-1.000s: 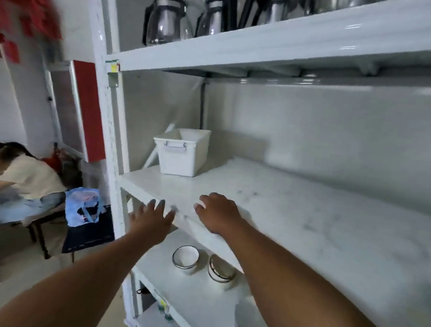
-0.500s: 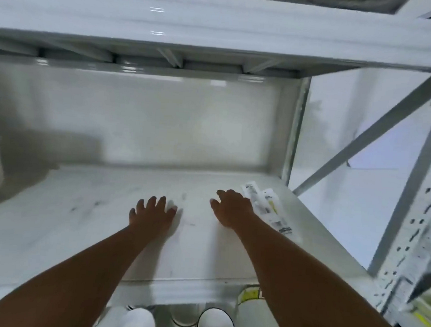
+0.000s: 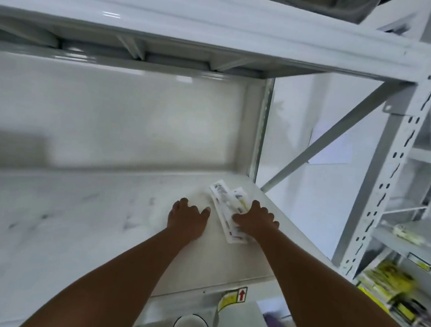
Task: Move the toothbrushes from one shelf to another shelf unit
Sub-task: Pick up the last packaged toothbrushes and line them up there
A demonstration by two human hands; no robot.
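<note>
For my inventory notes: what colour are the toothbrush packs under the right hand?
Mostly white toothbrush packs, one with a yellow-green brush; seen best in the head view.

Bare shelf (image 3: 64,229) left of both hands; upright post (image 3: 261,130) bounds the right.

A single wide-angle head-worn view looks forward and down, close over the white marbled shelf board (image 3: 77,230) and tilted against the white metal shelving frame (image 3: 397,176); a neighbouring grey shelf unit (image 3: 413,236) shows at right.
</note>
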